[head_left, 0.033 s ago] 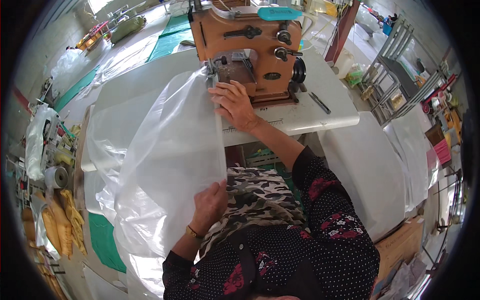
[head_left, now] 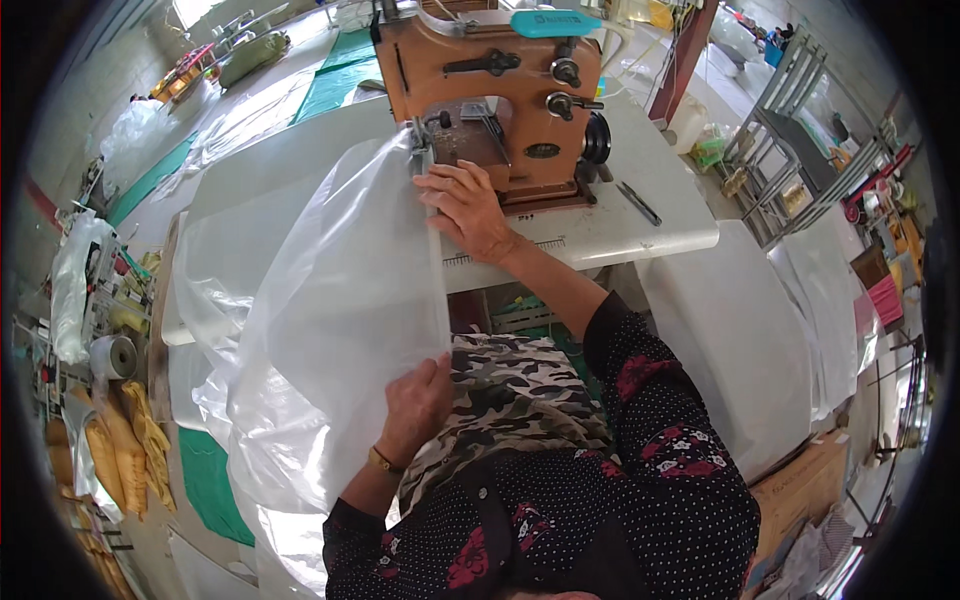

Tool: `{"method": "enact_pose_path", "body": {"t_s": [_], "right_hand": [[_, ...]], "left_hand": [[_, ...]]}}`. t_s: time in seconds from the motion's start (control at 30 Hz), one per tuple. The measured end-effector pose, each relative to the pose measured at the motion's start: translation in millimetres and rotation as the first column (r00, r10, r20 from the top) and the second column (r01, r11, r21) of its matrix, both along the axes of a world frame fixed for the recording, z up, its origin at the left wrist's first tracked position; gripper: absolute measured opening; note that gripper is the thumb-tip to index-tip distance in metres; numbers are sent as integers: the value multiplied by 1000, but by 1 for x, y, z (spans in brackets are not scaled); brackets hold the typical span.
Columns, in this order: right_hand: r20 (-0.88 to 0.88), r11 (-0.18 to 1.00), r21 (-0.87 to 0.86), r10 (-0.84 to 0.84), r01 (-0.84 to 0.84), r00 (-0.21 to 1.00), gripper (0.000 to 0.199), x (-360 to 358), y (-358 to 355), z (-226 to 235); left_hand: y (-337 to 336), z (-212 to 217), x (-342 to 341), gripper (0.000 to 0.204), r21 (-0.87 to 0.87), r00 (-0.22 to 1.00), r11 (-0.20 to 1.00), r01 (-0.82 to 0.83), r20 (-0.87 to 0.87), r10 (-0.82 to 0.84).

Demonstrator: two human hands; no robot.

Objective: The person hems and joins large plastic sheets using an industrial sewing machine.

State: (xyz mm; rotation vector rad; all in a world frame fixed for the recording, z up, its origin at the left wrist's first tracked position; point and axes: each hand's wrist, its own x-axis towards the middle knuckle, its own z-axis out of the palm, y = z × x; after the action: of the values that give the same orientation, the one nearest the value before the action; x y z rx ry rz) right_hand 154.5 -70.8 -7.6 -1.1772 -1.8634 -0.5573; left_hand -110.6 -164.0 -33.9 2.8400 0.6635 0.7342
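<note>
A translucent white plastic sheet (head_left: 330,290) spreads from the brown sewing machine (head_left: 490,75) down over the table's front edge. One corner of it lies at the presser foot (head_left: 420,140). My left hand (head_left: 418,405) pinches the sheet's straight right edge low down, close to my lap; its fingers are closed. Higher up, just in front of the foot, my right hand (head_left: 470,210) rests palm down on the same edge. The right fingers are bent a little and apart, with their tips on the sheet.
Dark tweezers (head_left: 640,204) lie on the white table (head_left: 670,235) right of the machine. A turquoise tool (head_left: 555,23) sits atop the machine. White sheets (head_left: 730,340) hang at the right, above a cardboard box (head_left: 800,485). A metal rack (head_left: 800,150) stands beyond them.
My left hand has shifted very slightly toward the machine with the sheet's edge in its fingers. The right hand stays in place on the edge.
</note>
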Motion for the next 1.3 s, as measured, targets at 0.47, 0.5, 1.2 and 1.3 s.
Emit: {"method": "enact_pose_path", "body": {"t_s": [0.47, 0.5, 1.2, 1.3], "right_hand": [[-93, 999, -8, 53, -54, 994, 29, 8, 4, -8], [-100, 998, -7, 58, -59, 993, 29, 8, 5, -8], [-241, 992, 87, 108, -89, 965, 40, 1, -12, -12], [-544, 988, 37, 148, -153, 826, 38, -32, -51, -28]], "left_hand": [[92, 72, 95, 5, 171, 972, 985, -32, -224, 71], [101, 71, 100, 5, 172, 970, 984, -36, -232, 76], [-96, -97, -139, 71, -251, 700, 661, -707, -116, 705], [-92, -112, -208, 75, -11, 328, 332, -943, 121, 937]]}}
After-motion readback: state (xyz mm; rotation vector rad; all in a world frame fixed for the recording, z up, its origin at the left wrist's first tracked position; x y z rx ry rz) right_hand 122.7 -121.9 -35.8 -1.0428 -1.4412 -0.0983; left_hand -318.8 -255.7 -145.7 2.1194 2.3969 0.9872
